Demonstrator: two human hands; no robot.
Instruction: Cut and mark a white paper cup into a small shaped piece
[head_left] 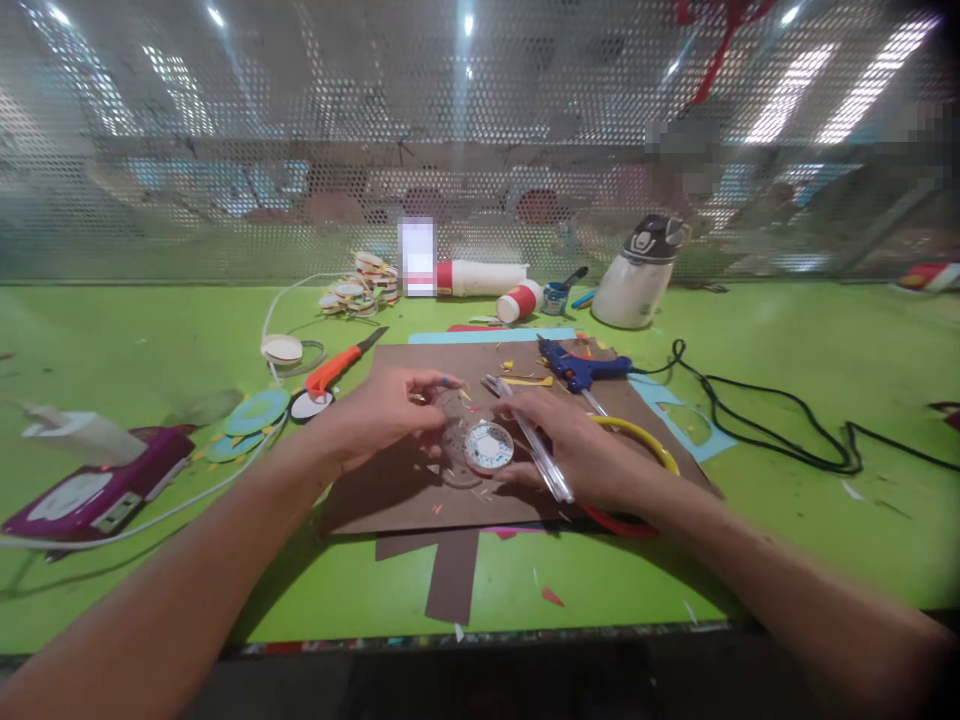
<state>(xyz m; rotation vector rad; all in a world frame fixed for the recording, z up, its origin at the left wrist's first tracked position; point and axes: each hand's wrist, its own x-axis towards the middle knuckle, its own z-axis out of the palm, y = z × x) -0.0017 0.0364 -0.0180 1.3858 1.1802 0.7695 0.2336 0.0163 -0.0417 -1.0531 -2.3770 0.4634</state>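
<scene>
My left hand (390, 415) is over the brown board (390, 500), index finger stretched out and thumb apart from it. Nothing solid shows between those fingertips; the other fingers are curled. My right hand (581, 440) has a clear-barrelled pen (536, 450) held slantwise across its fingers. Between both hands is a small round white disc (489, 446) with a patterned top, its edge close to my right fingertips; I cannot tell whether they grip it. A blurred see-through ring surrounds the disc's left side. Beyond my right hand lies a blue glue gun (581, 365).
An orange-handled knife (334, 372) and light-blue paper rounds (255, 410) lie left, near a purple power strip (105, 490). A yellow loop handle (645, 440) is by my right wrist. Behind stand a kettle (634, 285) and a red-and-white cup (519, 300). A black cord (780, 400) winds right.
</scene>
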